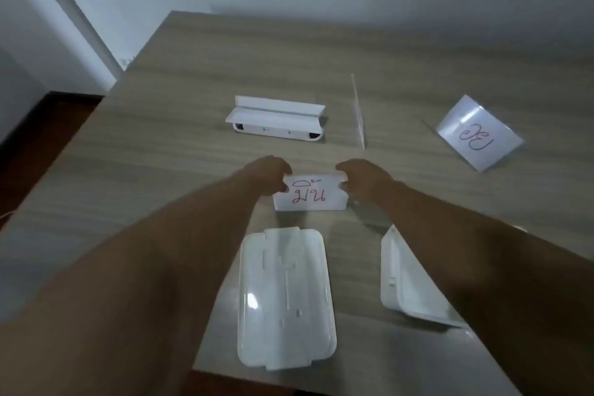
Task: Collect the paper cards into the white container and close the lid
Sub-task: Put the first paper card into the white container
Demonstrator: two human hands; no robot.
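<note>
While both hands, left hand [271, 170] and right hand [360, 178], pinch the paper card [310, 194] on the tabletop [193, 90], lifting it level toward the nearer white container [286, 296] seems wise.

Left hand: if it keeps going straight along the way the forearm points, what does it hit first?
Probably the clear upright stand beyond the card that the left hand grips; depth is unclear, so it might pass just left of it.
</note>
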